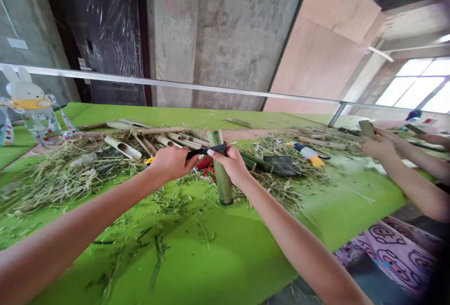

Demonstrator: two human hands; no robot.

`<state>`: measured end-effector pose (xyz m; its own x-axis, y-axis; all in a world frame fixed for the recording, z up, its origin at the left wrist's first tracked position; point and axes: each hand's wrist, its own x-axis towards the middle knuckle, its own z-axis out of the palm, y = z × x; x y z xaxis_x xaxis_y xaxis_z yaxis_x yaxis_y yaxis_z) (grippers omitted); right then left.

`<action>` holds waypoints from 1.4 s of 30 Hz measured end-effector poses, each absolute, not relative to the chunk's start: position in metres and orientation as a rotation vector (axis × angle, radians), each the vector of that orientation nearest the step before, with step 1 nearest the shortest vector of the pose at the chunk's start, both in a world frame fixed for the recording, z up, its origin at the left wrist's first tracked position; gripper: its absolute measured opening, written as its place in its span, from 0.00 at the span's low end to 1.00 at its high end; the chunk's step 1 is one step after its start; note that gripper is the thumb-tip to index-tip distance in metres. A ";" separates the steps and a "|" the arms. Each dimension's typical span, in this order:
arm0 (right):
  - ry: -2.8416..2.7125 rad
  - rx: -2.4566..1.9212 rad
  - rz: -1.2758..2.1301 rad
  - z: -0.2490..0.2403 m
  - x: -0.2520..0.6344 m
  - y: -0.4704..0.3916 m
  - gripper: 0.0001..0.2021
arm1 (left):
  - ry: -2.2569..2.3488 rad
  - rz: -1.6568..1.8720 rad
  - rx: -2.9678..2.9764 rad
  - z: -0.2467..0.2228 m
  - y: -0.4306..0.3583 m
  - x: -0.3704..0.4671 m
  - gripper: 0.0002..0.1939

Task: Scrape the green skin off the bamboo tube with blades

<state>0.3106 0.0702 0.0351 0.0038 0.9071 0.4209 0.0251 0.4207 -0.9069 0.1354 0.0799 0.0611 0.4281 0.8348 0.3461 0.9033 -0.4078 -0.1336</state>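
A green bamboo tube [225,183] stands upright, slightly tilted, on the green table. My left hand [170,162] is closed around the handle of a dark-bladed knife [197,152], whose yellow and black end shows behind my fist. The blade lies across the upper part of the tube. My right hand [234,164] is closed at the tube's right side, its thumb reaching across the front against the blade. Whether its hidden fingers also hold the blade's far end, I cannot make out. Behind my hands lies something red [206,162], partly covered.
Split bamboo pieces [123,148] and heaps of shavings [77,178] cover the table's middle. To the right lie a dark flat blade [281,165] and a yellow-and-white-handled tool [309,152]. A rabbit figure [26,94] stands far left. A co-worker's hands [378,143] hold bamboo at right.
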 end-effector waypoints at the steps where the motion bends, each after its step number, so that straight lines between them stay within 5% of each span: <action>1: -1.387 -0.914 0.823 0.036 0.311 0.070 0.17 | -1.508 -0.319 -2.382 0.063 0.080 0.137 0.31; 8: -1.421 -1.003 0.600 0.037 0.323 0.078 0.17 | -1.495 -0.376 -2.392 0.072 0.095 0.154 0.32; 13: -1.504 -0.953 0.732 0.040 0.322 0.072 0.17 | -2.069 -0.561 -2.192 0.099 0.137 0.132 0.37; 16: -1.474 -0.972 0.825 0.039 0.322 0.075 0.18 | -1.987 -0.707 -2.066 0.109 0.142 0.117 0.37; 25: -1.525 -0.957 0.692 0.042 0.322 0.076 0.25 | -1.449 -0.488 -2.274 0.079 0.086 0.127 0.27; 42: -1.753 -0.985 0.815 0.025 0.317 0.083 0.32 | -1.531 -0.114 -2.409 0.059 0.054 0.108 0.23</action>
<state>0.3172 0.0826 0.0253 -0.2412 0.8840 0.4005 0.2629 0.4568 -0.8498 0.1076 0.0541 0.0591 0.4343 0.8743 0.2167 0.8968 -0.3970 -0.1953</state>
